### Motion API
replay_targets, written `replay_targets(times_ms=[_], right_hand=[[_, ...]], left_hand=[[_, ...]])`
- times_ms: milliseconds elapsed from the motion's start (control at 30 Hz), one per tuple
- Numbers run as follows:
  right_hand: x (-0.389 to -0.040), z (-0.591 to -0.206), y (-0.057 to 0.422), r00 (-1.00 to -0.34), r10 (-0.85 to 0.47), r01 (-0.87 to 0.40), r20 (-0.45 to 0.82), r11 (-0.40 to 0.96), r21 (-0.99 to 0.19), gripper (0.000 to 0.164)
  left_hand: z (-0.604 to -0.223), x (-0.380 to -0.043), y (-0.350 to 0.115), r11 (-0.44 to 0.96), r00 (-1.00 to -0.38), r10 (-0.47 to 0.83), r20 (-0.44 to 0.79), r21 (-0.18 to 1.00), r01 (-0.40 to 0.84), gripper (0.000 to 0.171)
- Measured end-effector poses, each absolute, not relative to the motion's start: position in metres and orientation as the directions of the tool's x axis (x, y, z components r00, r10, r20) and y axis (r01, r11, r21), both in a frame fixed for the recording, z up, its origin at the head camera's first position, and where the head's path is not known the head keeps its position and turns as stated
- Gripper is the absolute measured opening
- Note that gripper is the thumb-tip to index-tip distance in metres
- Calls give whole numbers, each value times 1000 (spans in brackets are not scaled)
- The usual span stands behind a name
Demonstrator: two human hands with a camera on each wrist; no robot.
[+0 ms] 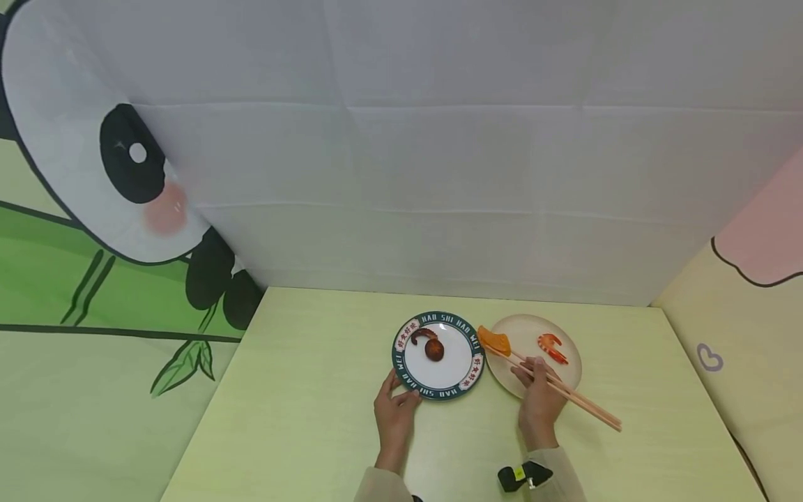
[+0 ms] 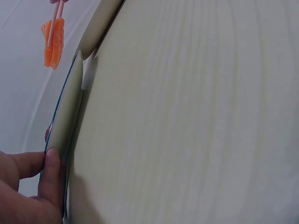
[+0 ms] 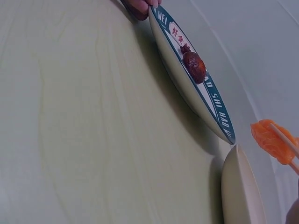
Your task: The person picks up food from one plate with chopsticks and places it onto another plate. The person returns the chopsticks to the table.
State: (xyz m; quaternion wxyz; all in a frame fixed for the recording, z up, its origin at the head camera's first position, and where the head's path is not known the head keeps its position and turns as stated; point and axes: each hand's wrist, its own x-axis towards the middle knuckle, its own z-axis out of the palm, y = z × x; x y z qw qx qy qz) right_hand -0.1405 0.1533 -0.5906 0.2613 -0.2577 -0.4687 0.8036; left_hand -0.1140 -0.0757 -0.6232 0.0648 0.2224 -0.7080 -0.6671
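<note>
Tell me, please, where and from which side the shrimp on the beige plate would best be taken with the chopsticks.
Probably across its curled orange body, not the thin tail. The shrimp lies flat and alone on the beige plate, so the chopsticks in the right hand could come from above and the near right, once the salmon slice they pinch is set down.

Left hand [image 1: 395, 411]: forearm extended forward, fingers and thumb lightly curled in a pinch. Right hand [image 1: 538, 401]: forearm angled slightly inward, fingers apparently closed in a grip, details indistinct.
</note>
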Motion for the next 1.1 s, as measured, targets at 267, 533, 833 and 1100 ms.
replay_targets(times_ms=[267, 533, 833, 1100], right_hand=[[-139, -590, 158, -716, 676, -180, -175, -421, -889, 24], [-138, -588, 164, -701, 679, -170, -216, -453, -875, 24], [-135, -587, 169, -708, 675, -159, -208, -440, -884, 26], [-135, -588, 174, -698, 684, -207, -214, -479, -853, 21]], left_hand=[[-623, -114, -76, 8, -895, -402, -194, 976, -216, 72], [-623, -114, -76, 8, -893, -405, -194, 976, -216, 72], [-623, -114, -76, 10, -894, -404, -195, 976, -217, 72], [-624, -114, -77, 10, -895, -404, -188, 978, -210, 72]])
